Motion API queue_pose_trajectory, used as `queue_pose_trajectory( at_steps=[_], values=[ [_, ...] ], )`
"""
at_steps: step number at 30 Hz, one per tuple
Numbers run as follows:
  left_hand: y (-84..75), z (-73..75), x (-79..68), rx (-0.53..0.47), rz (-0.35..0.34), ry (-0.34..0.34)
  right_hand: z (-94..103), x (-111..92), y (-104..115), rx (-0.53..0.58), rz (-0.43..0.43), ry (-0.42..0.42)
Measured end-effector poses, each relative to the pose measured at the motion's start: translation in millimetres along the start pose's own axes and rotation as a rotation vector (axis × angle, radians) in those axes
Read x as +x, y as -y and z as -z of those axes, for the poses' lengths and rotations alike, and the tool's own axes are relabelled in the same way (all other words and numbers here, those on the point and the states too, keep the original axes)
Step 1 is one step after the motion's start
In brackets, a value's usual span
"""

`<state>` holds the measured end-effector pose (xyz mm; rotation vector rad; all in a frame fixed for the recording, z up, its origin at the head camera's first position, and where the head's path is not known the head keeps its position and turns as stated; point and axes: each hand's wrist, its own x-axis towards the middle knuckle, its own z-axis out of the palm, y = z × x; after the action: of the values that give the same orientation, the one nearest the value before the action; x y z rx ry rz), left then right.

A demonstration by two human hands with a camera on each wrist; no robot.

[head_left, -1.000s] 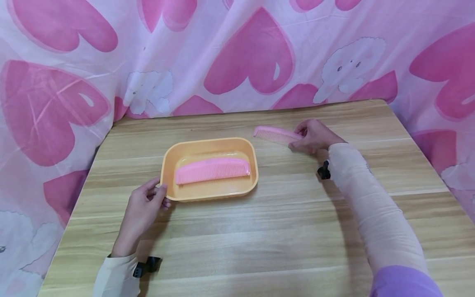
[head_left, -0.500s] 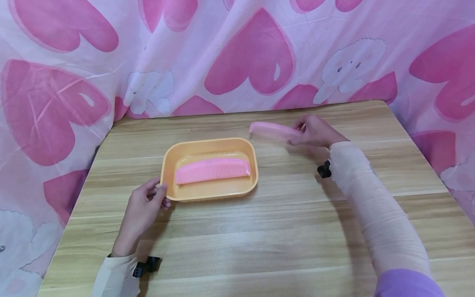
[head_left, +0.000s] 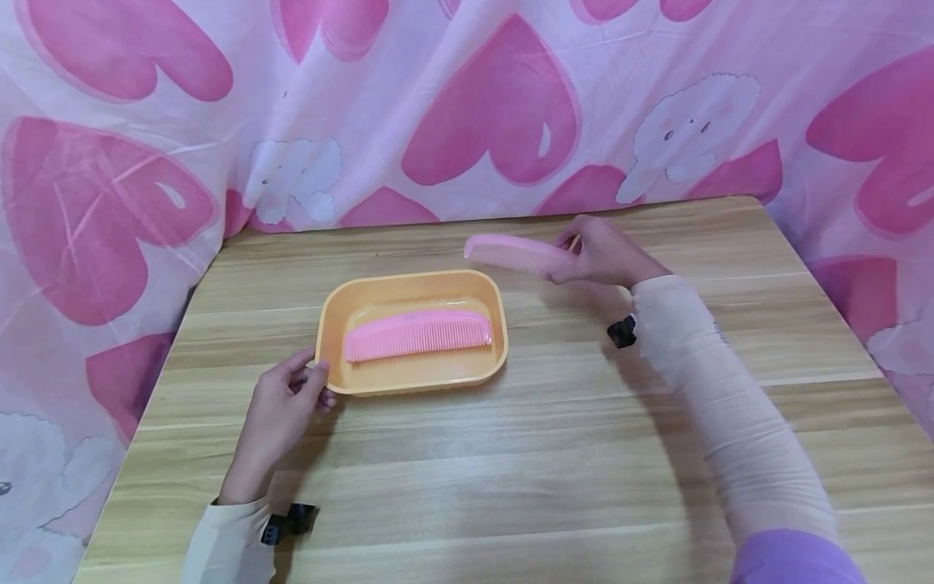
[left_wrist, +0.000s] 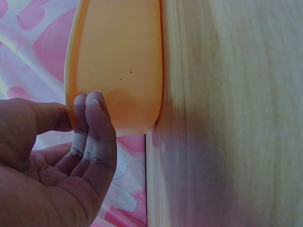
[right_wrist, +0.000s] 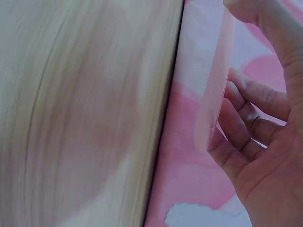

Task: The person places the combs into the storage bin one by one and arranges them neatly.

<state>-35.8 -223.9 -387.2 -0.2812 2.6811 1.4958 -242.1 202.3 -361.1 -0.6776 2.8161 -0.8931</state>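
An orange plastic basin (head_left: pixel 412 381) stands on the wooden table, and a pink comb (head_left: pixel 417 334) lies inside it with its teeth toward the near side. My left hand (head_left: pixel 284 405) pinches the basin's near left corner; in the left wrist view the thumb is at the rim and the fingers (left_wrist: pixel 98 127) lie against the outer wall. Beyond the basin's right end, my right hand (head_left: pixel 606 251) holds a second pink comb (head_left: pixel 511 251) by its right end, above the table. That comb (right_wrist: pixel 218 90) appears edge-on between thumb and fingers in the right wrist view.
The wood-grain table (head_left: pixel 467 487) runs back to a pink cloth (head_left: pixel 481 105) with hearts, which also hangs at both sides. Black wrist cameras stick out from both sleeves.
My right hand has lifted the second comb off the table and carried it left, closer to the basin. The left hand, the basin and the comb in it have stayed put.
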Motion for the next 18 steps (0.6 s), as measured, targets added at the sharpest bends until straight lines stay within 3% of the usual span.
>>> queue_pose_trajectory(
  at_steps=[13, 18],
  values=[
    [-1.2, -0.1, -0.1, -0.010, 0.016, 0.009, -10.3, 12, 47, 0.004, 0.167, 0.025],
    [-0.5, 0.3, -0.4, -0.009, 0.024, 0.014, -18.6, 16, 63, 0.002, 0.186, 0.065]
  ],
)
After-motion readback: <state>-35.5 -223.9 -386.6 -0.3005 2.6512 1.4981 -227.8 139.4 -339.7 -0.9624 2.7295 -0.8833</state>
